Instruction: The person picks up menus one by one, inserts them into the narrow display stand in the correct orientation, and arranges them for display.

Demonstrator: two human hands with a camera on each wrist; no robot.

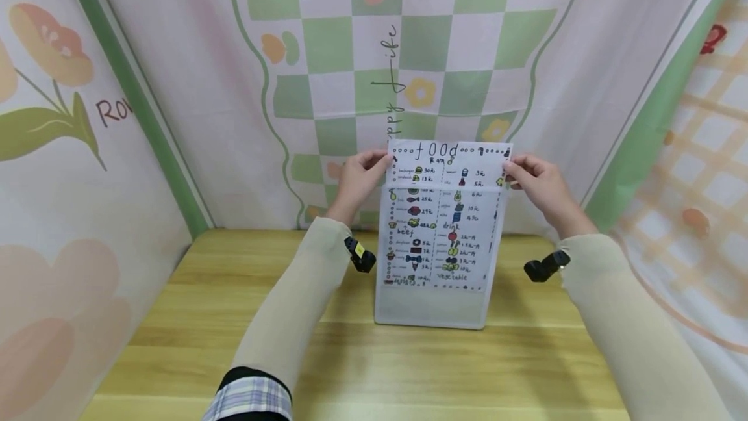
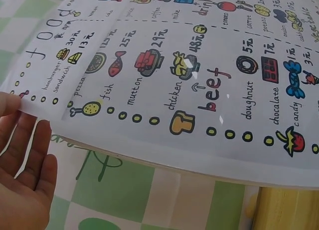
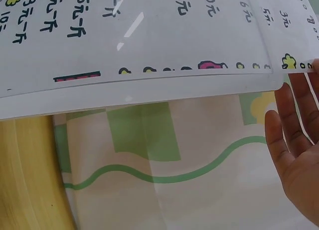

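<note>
A wooden table [image 1: 193,336] with pale yellow grain is seen below the fingers, its far edge met by cloth on three sides. Behind the fingers a back cloth [image 1: 327,51] is hung, printed with green and white checks inside a wavy green line, small flowers and script lettering. Left of the fingers a side cloth [image 1: 52,148] with large orange flowers is noted. Right of the fingers a plaid cloth [image 1: 701,167] in peach is noted. Lighting is even.

Wooden table [image 1: 234,343], clear plastic sleeve [image 1: 432,307] standing on it
</note>
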